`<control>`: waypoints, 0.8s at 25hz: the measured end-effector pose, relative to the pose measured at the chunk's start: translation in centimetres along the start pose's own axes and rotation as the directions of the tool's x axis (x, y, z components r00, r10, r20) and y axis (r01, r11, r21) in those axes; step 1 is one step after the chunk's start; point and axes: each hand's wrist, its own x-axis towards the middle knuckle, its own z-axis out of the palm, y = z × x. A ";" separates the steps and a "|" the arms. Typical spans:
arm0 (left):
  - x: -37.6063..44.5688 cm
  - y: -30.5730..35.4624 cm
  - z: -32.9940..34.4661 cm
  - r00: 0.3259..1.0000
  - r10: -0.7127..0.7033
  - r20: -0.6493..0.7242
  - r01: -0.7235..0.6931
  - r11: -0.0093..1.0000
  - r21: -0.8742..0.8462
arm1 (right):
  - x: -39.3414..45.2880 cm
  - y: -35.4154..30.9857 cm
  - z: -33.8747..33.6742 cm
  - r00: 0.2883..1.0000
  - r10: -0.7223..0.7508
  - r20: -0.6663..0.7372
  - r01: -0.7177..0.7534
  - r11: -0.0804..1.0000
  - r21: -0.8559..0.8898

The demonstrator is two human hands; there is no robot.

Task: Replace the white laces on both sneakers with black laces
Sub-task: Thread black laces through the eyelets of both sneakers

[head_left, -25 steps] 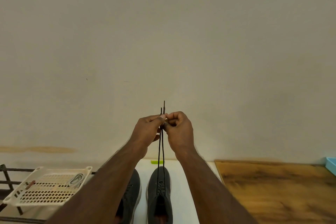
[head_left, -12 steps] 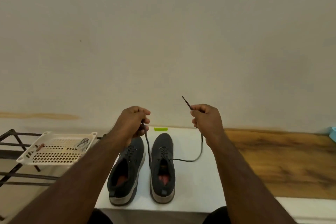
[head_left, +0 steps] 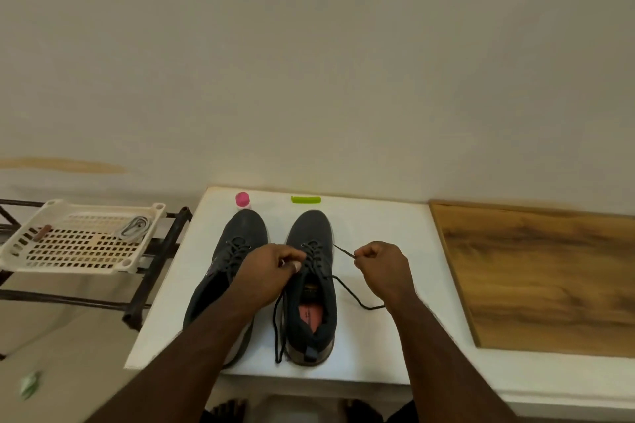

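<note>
Two dark grey sneakers stand side by side on a white board (head_left: 378, 336), toes toward the wall. The left sneaker (head_left: 240, 237) carries a black lace and is partly hidden by my left forearm. The right sneaker (head_left: 311, 285) is threaded with a black lace (head_left: 354, 295). My left hand (head_left: 266, 276) pinches one lace end beside the right sneaker's eyelets; that end hangs down along the shoe's left side. My right hand (head_left: 385, 268) pinches the other end, to the right of the shoe, with the tip sticking out to the left.
A white perforated tray (head_left: 79, 268) on a dark metal rack (head_left: 154, 268) at left holds a coiled white lace (head_left: 134, 227). A pink-capped bottle (head_left: 243, 200) and a green clip (head_left: 305, 199) lie near the wall. A wooden board (head_left: 543, 278) lies at right.
Both hands have come down from raised in front of the wall to the right sneaker. The lace ends, held together at first, are now apart. The view has tilted downward.
</note>
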 end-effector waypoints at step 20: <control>4.7 -3.4 -0.5 0.937 0.214 0.278 -0.167 0.969 -0.184 | 2.6 -1.6 2.6 0.870 -0.312 0.382 0.297 0.950 0.100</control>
